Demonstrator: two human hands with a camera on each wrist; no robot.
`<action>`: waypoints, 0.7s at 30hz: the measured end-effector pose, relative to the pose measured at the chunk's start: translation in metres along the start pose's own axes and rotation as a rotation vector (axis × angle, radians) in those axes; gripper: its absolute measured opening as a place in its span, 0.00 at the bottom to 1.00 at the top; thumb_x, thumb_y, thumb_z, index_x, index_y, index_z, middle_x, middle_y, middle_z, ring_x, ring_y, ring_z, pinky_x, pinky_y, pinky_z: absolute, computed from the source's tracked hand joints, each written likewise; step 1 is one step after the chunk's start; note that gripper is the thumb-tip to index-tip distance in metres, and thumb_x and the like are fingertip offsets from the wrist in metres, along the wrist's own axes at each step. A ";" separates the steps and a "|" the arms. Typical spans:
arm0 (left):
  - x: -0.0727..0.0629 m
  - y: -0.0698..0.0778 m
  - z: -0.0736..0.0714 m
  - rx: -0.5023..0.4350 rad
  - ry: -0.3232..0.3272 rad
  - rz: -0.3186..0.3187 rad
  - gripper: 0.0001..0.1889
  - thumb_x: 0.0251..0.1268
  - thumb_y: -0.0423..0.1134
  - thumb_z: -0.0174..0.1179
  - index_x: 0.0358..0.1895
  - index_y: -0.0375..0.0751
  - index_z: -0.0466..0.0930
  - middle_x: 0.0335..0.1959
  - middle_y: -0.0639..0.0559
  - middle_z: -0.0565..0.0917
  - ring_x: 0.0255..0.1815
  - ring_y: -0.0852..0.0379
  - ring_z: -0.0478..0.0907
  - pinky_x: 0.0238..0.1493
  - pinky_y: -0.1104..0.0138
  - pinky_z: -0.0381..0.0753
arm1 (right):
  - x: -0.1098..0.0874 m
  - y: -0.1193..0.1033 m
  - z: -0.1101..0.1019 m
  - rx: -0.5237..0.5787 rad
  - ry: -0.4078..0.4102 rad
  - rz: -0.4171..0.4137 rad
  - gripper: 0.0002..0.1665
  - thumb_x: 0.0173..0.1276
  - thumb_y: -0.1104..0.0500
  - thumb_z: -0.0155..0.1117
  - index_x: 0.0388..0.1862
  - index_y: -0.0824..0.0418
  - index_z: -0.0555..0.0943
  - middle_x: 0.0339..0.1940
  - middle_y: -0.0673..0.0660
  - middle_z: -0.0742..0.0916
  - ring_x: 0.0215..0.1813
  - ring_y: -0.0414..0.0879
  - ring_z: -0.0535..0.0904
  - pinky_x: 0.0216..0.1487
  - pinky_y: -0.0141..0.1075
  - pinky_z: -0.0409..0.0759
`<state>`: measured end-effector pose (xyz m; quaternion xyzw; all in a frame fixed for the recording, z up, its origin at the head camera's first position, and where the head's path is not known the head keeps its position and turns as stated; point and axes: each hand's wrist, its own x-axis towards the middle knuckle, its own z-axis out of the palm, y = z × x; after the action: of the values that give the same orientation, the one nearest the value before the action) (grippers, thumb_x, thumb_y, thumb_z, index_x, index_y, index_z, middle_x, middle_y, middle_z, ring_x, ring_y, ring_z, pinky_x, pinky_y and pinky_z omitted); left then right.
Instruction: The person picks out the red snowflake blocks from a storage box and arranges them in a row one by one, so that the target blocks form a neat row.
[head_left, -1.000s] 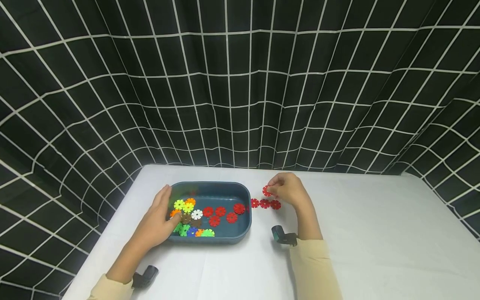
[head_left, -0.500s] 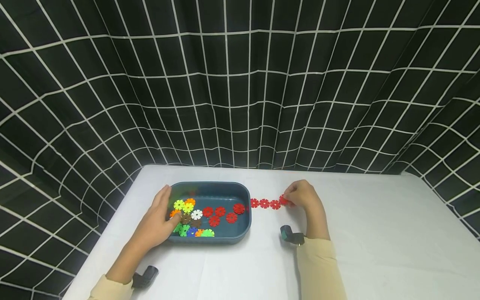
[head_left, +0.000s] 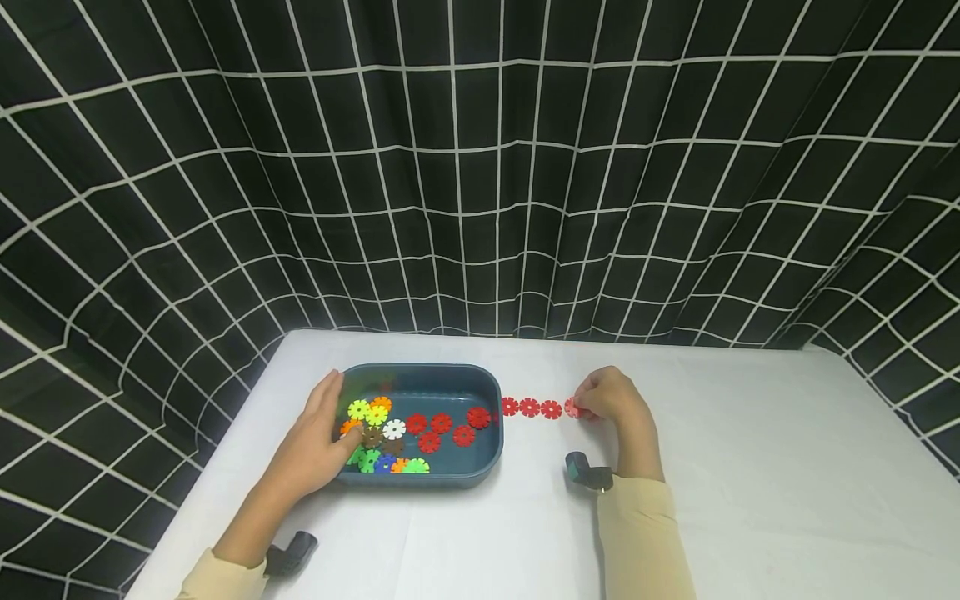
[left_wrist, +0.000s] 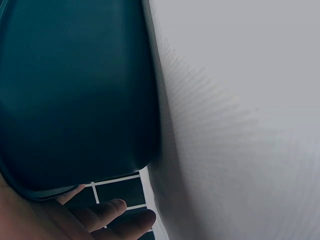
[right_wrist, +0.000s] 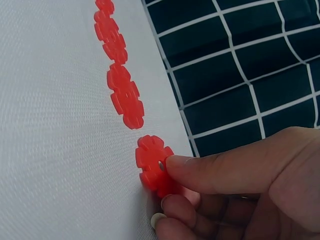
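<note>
Between thumb and fingers, my right hand [head_left: 611,396] pinches a red snowflake disc [right_wrist: 151,160] at the right end of a row. Three more red snowflake discs [head_left: 529,407] lie flat in that row, running from the box's right wall; a small gap parts the nearest one from the pinched disc. My left hand [head_left: 315,437] holds the left end of a dark blue-green box [head_left: 450,479], its thumb over the rim and its fingers along the outside. In the left wrist view the box wall [left_wrist: 80,95] fills the left side, with fingertips below it.
Inside the box, red discs [head_left: 430,442] lie toward the right, and yellow, orange, green, blue, brown and white discs [head_left: 393,429] crowd the left. A white cloth [head_left: 750,467] covers the table. Behind it hangs a black curtain [head_left: 480,183] with a white grid.
My right hand has moved right and a little toward me with the red snowflake disc, bringing it down to the row's right end. The left hand and the box have stayed put.
</note>
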<state>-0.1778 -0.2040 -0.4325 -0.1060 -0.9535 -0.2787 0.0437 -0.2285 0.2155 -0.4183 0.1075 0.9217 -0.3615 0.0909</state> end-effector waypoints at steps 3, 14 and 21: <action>0.000 0.000 0.000 -0.002 0.000 0.000 0.44 0.66 0.40 0.58 0.79 0.30 0.46 0.80 0.36 0.48 0.75 0.29 0.56 0.64 0.32 0.60 | 0.000 0.000 0.001 0.004 -0.003 0.005 0.03 0.60 0.68 0.67 0.31 0.69 0.84 0.22 0.57 0.85 0.27 0.50 0.81 0.31 0.39 0.81; 0.000 -0.001 0.001 -0.002 0.006 0.008 0.43 0.66 0.40 0.58 0.79 0.29 0.46 0.80 0.35 0.48 0.75 0.30 0.55 0.66 0.33 0.60 | -0.001 0.000 -0.002 -0.010 -0.025 0.001 0.03 0.61 0.67 0.66 0.30 0.69 0.83 0.23 0.58 0.85 0.28 0.50 0.81 0.33 0.41 0.82; 0.000 -0.001 0.001 0.000 0.006 0.002 0.43 0.66 0.40 0.58 0.79 0.30 0.46 0.80 0.36 0.48 0.75 0.30 0.55 0.65 0.33 0.60 | -0.005 -0.009 -0.006 -0.042 0.053 -0.037 0.08 0.62 0.65 0.66 0.40 0.68 0.83 0.29 0.61 0.84 0.29 0.53 0.81 0.31 0.42 0.80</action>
<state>-0.1777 -0.2048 -0.4336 -0.1063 -0.9533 -0.2789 0.0469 -0.2264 0.2128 -0.4068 0.0979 0.9330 -0.3407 0.0618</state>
